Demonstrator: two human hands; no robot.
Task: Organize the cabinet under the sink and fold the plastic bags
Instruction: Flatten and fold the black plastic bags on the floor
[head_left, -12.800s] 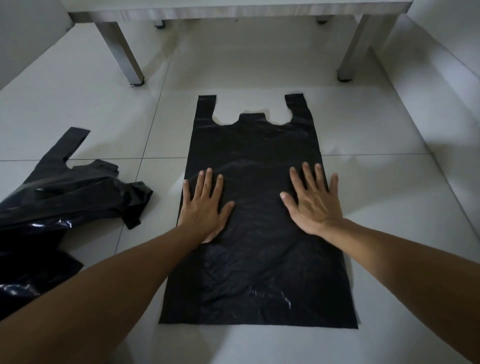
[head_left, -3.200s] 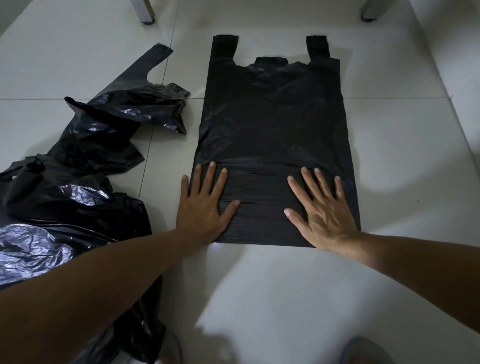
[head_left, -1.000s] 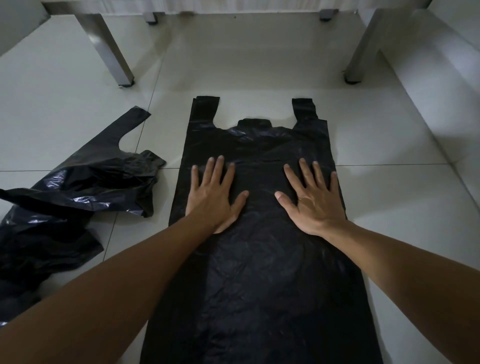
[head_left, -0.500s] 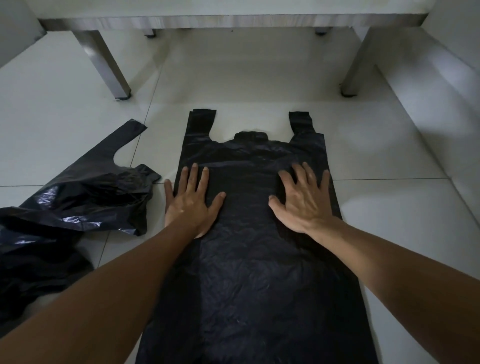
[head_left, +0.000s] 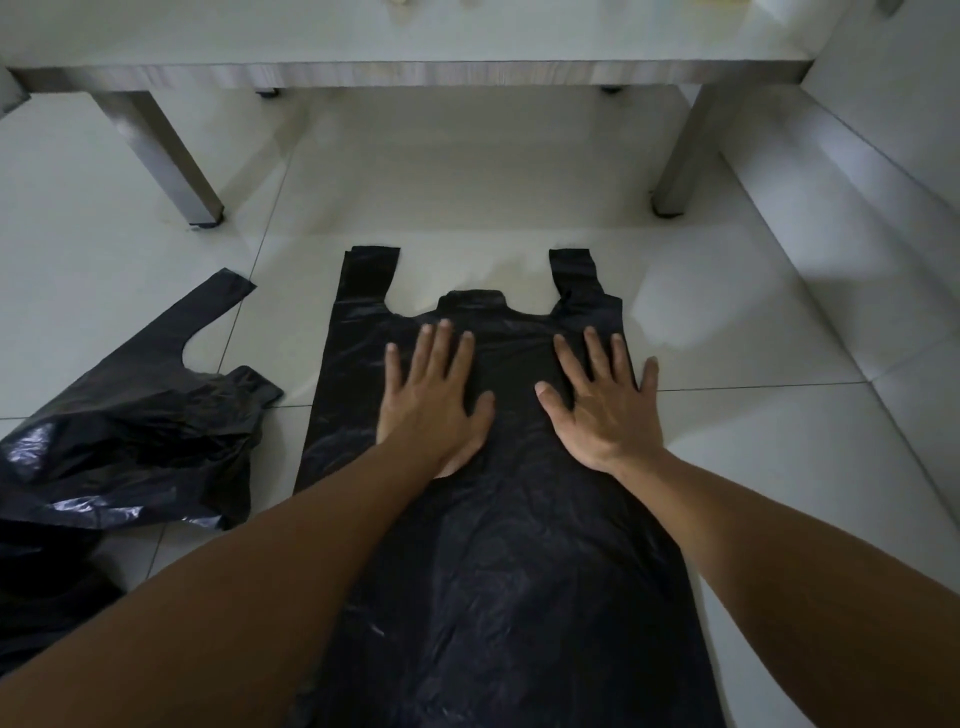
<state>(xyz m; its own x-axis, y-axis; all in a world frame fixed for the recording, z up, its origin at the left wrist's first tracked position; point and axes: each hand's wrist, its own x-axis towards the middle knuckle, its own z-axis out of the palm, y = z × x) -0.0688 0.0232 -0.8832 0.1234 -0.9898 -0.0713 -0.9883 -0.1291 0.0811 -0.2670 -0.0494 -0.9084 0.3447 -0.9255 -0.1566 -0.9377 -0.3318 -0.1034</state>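
A black plastic bag (head_left: 509, 545) is spread flat on the tiled floor (head_left: 779, 457), its two handle loops pointing away from the person toward a pale desk (head_left: 415, 78) whose metal legs stand beyond it. Both hands are laid palm-down on the upper part of the bag, just below the handles: the left hand (head_left: 434, 400) and the right hand (head_left: 605, 405) are set apart, fingers straight and spread, pressing the film against the floor; nothing is gripped by either. To the left, a heap of crumpled black bags (head_left: 130, 436) is seen lying on the floor, apart from the flattened one. The step in hand is judged to be smoothing, so that air and creases are driven out before a fold is made. The film is judged to be very light, limp and slippery, with no stiffness of its own; it may be expected to slide on the smooth tile and to spring or billow if released quickly. A fold would best be started by pinching an edge or corner between thumb and fingertips, both layers being taken together, while the rest is held down. The handles are the thinnest parts and would be easily twisted, so they are better flattened first.
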